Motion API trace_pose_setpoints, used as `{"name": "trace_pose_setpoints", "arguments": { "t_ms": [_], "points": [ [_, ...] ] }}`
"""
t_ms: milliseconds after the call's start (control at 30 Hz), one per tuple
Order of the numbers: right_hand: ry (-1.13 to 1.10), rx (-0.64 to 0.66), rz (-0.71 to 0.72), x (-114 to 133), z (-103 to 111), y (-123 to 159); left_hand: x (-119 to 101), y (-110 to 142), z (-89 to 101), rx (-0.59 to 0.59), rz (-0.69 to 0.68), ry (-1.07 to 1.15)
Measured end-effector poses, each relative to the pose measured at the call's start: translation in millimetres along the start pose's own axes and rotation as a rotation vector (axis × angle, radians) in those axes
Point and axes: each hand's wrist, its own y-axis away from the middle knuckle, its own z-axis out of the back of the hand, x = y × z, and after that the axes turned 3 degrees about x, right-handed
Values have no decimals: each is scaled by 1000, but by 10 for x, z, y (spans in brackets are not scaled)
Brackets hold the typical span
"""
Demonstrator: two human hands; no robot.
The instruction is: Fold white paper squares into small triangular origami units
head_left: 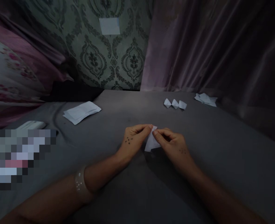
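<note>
- Folded paper piece (151,143): a small white slip, already creased into a pointed shape, is held over the middle of a grey cloth-covered surface (221,161), pinched from both sides.
- The left hand (134,140) is closed to a fingertip pinch on the paper's upper left edge, thumb and forefinger meeting at the top corner; a clear bangle (80,186) sits on that wrist.
- The right hand (174,146) is likewise curled, its thumb and forefinger nipping the upper right edge, the remaining fingers tucked under.
- Judged from the grip, the fold in hand looks best done by lining up the two edges before pressing, keeping the fingertips close to the crease and running a nail along it so the point stays sharp.
- Three finished folded pieces (175,104) lie in a row further back on the cloth, near a loose heap of white scraps (206,99) at the far right.
- A stack of flat white sheets (81,112) rests to the left, well apart from the hands; a pale oblong object (31,125) lies beyond it, too dim to identify.
- The room is dim: damask-patterned wallpaper (100,59) with a white patch (109,26) behind, a mauve curtain (209,49) at right, floral fabric (4,68) at left.
</note>
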Motion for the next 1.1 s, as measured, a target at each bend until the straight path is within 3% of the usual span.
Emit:
{"name": "trace_pose_setpoints", "arguments": {
  "t_ms": [233,367,500,700,1100],
  "points": [
    [-79,6,-144,-71,12,-7,44,-20,-23,-14,72,130],
    [-228,-58,-126,-145,-11,-36,70,-28,-23,0,107,196],
    [-370,-5,-141,-147,-20,-45,97,-23,-7,21,120,224],
    [-344,-63,-127,-127,-13,-35,95,-18,5,67,134,284],
    [-167,2,8,-132,-22,16,32,-1,4,17,146,264]
  ]
}}
